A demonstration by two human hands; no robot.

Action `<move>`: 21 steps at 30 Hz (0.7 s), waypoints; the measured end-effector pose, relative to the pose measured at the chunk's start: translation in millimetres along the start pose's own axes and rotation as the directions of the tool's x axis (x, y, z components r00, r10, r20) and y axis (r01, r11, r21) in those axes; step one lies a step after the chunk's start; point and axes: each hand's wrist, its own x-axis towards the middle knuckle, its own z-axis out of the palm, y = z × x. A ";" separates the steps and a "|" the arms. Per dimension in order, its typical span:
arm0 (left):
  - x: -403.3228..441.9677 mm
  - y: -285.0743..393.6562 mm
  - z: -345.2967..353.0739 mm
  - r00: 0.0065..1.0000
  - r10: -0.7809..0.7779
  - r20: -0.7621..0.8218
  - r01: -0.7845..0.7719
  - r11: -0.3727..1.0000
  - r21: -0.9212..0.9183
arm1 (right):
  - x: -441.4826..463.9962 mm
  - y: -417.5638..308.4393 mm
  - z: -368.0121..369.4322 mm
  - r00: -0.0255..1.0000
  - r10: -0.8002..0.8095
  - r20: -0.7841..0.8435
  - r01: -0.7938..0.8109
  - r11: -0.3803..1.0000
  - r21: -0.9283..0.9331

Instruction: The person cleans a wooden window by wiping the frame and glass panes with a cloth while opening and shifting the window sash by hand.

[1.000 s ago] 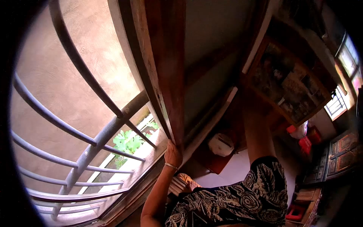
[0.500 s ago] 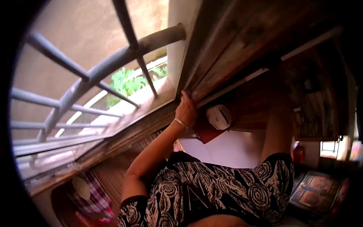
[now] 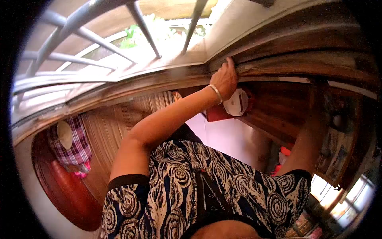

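My left hand, with a bracelet at its wrist, rests against the lower corner of the dark wooden window frame. Its fingers point up onto the wood, and their grip is partly hidden. My right arm reaches up on the right side into shadow by the wood, where my right hand cannot be made out. Just left of the frame corner, grey metal bars cross the bright window opening. Below my left hand lies a white object on a red surface.
A striped wooden surface lies at the left, beside a red-brown curved seat with a checked cloth and a round pale object. A picture frame hangs at the right. Green leaves show outside.
The view has swung downward and turned, so the bars and frame corner sit higher. My left hand appears higher and further right, still at the wood. The seat has come into view.
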 end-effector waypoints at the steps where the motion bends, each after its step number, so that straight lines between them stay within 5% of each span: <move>1: 0.1 6.9 -18.4 0.997 -0.077 0.009 0.078 0.993 -0.086 | -4.6 6.0 6.0 0.999 0.032 0.027 -0.033 0.999 0.028; 7: 20.1 51.9 -10.7 0.999 0.047 -0.002 -0.047 0.999 -0.019 | -40.0 70.8 4.8 0.859 0.413 0.303 -0.483 0.849 0.213; 10: -5.3 26.9 -12.1 0.987 0.077 0.141 -0.051 0.982 -0.181 | -88.9 111.3 25.8 0.592 0.618 0.518 -0.792 0.564 0.234; 11: -17.1 13.2 -20.2 0.949 0.068 0.306 -0.015 0.985 -0.173 | -110.0 126.1 30.5 0.481 0.652 0.587 -0.868 0.450 0.212; 13: -39.8 -63.4 25.3 0.888 0.179 0.424 -0.104 0.975 -0.194 | -150.0 144.8 40.0 0.252 0.673 0.696 -0.966 0.218 0.140; 14: -47.4 -30.4 -54.3 0.718 -0.002 0.696 0.070 0.995 -0.070 | -167.9 149.9 45.0 0.154 0.660 0.735 -0.988 0.123 0.097; 16: -84.0 -109.4 -30.4 0.689 -0.140 0.711 0.119 0.990 0.079 | -199.3 158.2 56.1 -0.018 0.608 0.794 -0.999 -0.037 0.006; 18: -108.3 -135.0 -56.4 0.597 -0.469 0.651 0.302 0.883 0.359 | -220.6 156.4 69.4 -0.041 0.591 0.806 -0.999 -0.028 -0.031; 20: -155.3 -211.9 -45.0 0.841 -0.401 0.362 0.301 0.904 0.302 | -231.6 145.7 86.6 0.037 0.611 0.791 -0.993 0.113 -0.041; 21: -166.7 -216.4 -56.8 0.813 -0.485 0.323 0.442 0.875 0.199 | -234.1 137.5 96.6 0.092 0.621 0.778 -0.978 0.202 -0.046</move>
